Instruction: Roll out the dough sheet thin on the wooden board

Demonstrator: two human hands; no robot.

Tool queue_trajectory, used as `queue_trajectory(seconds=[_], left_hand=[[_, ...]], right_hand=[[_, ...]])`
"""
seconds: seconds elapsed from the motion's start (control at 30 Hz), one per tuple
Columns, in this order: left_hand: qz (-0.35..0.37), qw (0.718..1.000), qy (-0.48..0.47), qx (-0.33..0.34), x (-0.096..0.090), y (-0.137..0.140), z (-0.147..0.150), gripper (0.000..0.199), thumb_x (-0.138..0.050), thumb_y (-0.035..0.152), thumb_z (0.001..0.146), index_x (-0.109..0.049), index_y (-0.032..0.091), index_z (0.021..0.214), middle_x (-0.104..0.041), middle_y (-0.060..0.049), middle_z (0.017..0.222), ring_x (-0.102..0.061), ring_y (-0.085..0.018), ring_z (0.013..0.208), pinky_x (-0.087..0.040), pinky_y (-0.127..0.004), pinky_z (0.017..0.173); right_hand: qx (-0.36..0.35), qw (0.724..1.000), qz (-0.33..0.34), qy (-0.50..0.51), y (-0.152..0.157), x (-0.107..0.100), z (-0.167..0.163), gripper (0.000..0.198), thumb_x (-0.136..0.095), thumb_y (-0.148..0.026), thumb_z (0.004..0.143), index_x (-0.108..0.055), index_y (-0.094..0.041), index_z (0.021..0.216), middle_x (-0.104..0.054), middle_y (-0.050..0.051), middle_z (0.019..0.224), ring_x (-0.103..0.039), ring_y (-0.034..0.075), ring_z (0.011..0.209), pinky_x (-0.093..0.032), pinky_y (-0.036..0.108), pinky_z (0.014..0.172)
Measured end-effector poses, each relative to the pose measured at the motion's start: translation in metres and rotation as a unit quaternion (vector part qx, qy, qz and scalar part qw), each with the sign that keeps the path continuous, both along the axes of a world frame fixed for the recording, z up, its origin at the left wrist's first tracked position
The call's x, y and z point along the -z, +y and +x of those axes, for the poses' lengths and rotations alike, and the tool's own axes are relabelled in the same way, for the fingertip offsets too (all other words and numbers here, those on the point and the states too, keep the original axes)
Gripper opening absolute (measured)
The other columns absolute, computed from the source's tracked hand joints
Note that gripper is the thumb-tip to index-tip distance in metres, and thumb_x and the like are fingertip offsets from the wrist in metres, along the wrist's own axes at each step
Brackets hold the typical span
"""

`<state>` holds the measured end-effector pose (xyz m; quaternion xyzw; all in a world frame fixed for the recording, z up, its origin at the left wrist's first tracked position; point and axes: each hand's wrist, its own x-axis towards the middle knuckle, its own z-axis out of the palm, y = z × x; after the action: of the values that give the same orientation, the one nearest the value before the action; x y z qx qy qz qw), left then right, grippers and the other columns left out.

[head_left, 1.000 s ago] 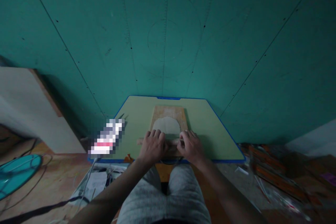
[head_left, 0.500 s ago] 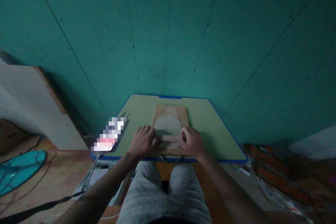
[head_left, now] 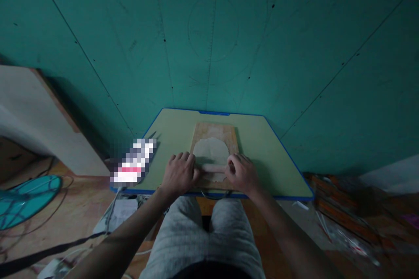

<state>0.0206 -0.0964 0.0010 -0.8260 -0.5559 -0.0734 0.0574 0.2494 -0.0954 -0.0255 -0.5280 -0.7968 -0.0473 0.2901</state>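
A thin, pale sheet of dough (head_left: 211,150) with an uneven edge lies on a wooden board (head_left: 216,130). Across its near part rests a short rolling pin (head_left: 213,168), level from left to right. My left hand (head_left: 180,173) is closed round the pin's left end, and my right hand (head_left: 241,173) is curled round the right end. Both ends of the pin are hidden by the fingers. Dough shows on the far and near sides of the pin.
The board sits on a small pale table (head_left: 275,157) with a blue rim, against a green wall (head_left: 209,52). A pixelated, blurred-out object (head_left: 134,161) is at the table's left. White panels lean at left; cables and a teal disc (head_left: 29,200) lie on the floor.
The camera view has tilted a little, so the table appears slightly higher. Both hands keep their hold on the rolling pin, which stays over the near part of the dough.
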Motion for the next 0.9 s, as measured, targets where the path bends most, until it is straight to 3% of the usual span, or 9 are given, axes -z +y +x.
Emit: queue_trajectory(seconds=[0.17, 0.27, 0.37, 0.63, 0.73, 0.9], left_hand=[[0.013, 1.0, -0.008, -0.007, 0.002, -0.007, 0.0, 0.019, -0.045, 0.028, 0.088, -0.06, 0.017, 0.092, -0.063, -0.012, 0.093, -0.057, -0.029, 0.09, -0.044, -0.041, 0.078], [0.034, 0.998, -0.047, 0.02, 0.007, -0.014, -0.004, 0.022, -0.044, 0.025, 0.088, -0.061, 0.016, 0.099, -0.064, -0.014, 0.106, -0.057, -0.03, 0.099, -0.046, -0.043, 0.085], [0.068, 0.993, -0.087, 0.05, 0.015, -0.023, -0.007, 0.031, -0.044, 0.025, 0.09, -0.059, 0.015, 0.115, -0.062, -0.015, 0.123, -0.053, -0.031, 0.114, -0.043, -0.046, 0.098], [0.11, 0.986, -0.108, 0.059, 0.033, -0.055, -0.013, 0.045, -0.047, 0.033, 0.094, -0.05, 0.012, 0.134, -0.059, -0.017, 0.134, -0.05, -0.032, 0.126, -0.037, -0.05, 0.11], [0.11, 0.987, -0.096, 0.067, 0.031, -0.048, -0.014, 0.048, -0.045, 0.037, 0.096, -0.049, 0.01, 0.136, -0.058, -0.017, 0.137, -0.049, -0.033, 0.129, -0.036, -0.05, 0.112], [0.075, 0.994, -0.069, 0.044, 0.018, -0.011, -0.007, 0.053, -0.039, 0.045, 0.099, -0.052, 0.009, 0.135, -0.059, -0.017, 0.137, -0.051, -0.034, 0.128, -0.041, -0.046, 0.107]], right_hand=[[0.015, 0.999, -0.016, -0.031, -0.01, -0.004, -0.002, 0.011, -0.049, -0.019, 0.083, -0.059, -0.02, 0.083, -0.062, 0.006, 0.081, -0.055, 0.021, 0.08, -0.04, 0.032, 0.073], [0.013, 0.998, -0.027, -0.052, -0.02, -0.003, -0.003, 0.025, -0.045, -0.021, 0.09, -0.064, -0.017, 0.105, -0.066, 0.012, 0.108, -0.057, 0.025, 0.098, -0.043, 0.036, 0.085], [0.002, 0.997, -0.037, -0.061, -0.031, -0.001, -0.004, 0.038, -0.04, -0.022, 0.093, -0.06, -0.014, 0.125, -0.062, 0.013, 0.13, -0.055, 0.027, 0.115, -0.043, 0.04, 0.096], [-0.013, 0.998, -0.028, -0.053, -0.061, 0.003, -0.005, 0.048, -0.04, -0.022, 0.091, -0.055, -0.007, 0.133, -0.062, 0.016, 0.132, -0.053, 0.027, 0.122, -0.039, 0.046, 0.108], [-0.023, 0.998, -0.03, -0.059, -0.055, 0.003, -0.002, 0.048, -0.038, -0.022, 0.092, -0.053, -0.007, 0.135, -0.062, 0.017, 0.132, -0.054, 0.027, 0.122, -0.041, 0.047, 0.108], [-0.009, 0.996, -0.037, -0.085, -0.013, -0.003, 0.0, 0.046, -0.037, -0.025, 0.095, -0.057, -0.011, 0.135, -0.059, 0.017, 0.137, -0.052, 0.027, 0.127, -0.039, 0.047, 0.11]])
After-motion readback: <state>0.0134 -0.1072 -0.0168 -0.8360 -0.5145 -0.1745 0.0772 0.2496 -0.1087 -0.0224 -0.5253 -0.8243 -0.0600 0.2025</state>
